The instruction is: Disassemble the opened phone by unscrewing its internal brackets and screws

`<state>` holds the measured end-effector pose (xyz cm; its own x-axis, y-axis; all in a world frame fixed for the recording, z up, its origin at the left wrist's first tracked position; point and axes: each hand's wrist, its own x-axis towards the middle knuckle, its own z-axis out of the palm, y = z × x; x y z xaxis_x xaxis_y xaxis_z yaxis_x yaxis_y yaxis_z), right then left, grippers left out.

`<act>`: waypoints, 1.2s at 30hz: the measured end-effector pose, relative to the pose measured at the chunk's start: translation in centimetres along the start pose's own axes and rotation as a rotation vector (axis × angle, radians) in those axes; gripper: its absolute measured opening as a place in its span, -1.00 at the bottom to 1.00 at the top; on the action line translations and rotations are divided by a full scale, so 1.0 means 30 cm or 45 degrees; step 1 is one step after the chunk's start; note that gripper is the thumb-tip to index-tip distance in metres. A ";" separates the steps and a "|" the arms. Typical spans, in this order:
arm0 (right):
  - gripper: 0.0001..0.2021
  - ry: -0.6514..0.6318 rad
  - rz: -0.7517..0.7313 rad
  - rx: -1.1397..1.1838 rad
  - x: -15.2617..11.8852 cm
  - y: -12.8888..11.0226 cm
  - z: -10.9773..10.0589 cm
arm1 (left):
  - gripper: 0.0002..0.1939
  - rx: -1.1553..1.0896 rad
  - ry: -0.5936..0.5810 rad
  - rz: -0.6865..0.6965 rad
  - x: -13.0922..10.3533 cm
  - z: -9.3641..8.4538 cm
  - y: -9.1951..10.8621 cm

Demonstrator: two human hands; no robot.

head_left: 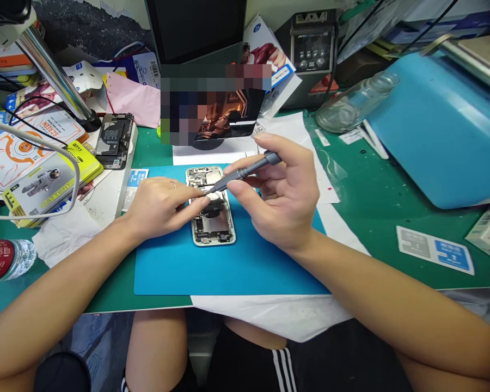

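Observation:
An opened phone (213, 226) with its inner parts showing lies on a blue mat (228, 272). A dark grey screwdriver (245, 173) slants down over the phone's upper half, held between the fingers of my right hand (288, 198). From the left, my left hand (167, 207) reaches over the phone, its thumb and index finger close together at the screwdriver's tip. Anything between those fingertips is too small to make out. The fingers partly hide the middle of the phone.
Behind the mat stands a screen (232, 117) showing a picture. At the left are another opened phone (114, 140), a yellow battery box (53, 182) and a red-labelled bottle (8, 260). A glass jar (357, 102) lies at the right beside a blue sheet (441, 136).

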<state>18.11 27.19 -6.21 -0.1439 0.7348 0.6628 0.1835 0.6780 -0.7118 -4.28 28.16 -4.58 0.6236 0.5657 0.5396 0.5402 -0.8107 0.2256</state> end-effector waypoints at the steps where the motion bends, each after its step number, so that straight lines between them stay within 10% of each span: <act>1: -0.51 -0.007 0.003 0.001 0.000 0.000 0.000 | -0.63 -0.016 -0.028 -0.015 0.000 -0.003 0.001; 10: -0.45 -0.009 0.032 0.074 -0.007 0.003 0.001 | -0.54 0.034 -0.092 -0.148 0.013 -0.025 0.003; 21: -0.52 -0.014 -0.068 0.123 0.003 -0.020 0.003 | -0.65 0.049 -0.643 0.061 0.022 -0.082 0.008; 36: -0.49 -0.066 -0.081 0.084 -0.006 -0.007 -0.003 | -0.64 0.060 -0.778 0.020 0.026 -0.075 0.021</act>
<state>18.19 26.91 -6.16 -0.2037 0.6893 0.6952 0.1086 0.7216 -0.6837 -4.74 27.75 -2.20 0.8354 0.5491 -0.0237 0.5440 -0.8201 0.1776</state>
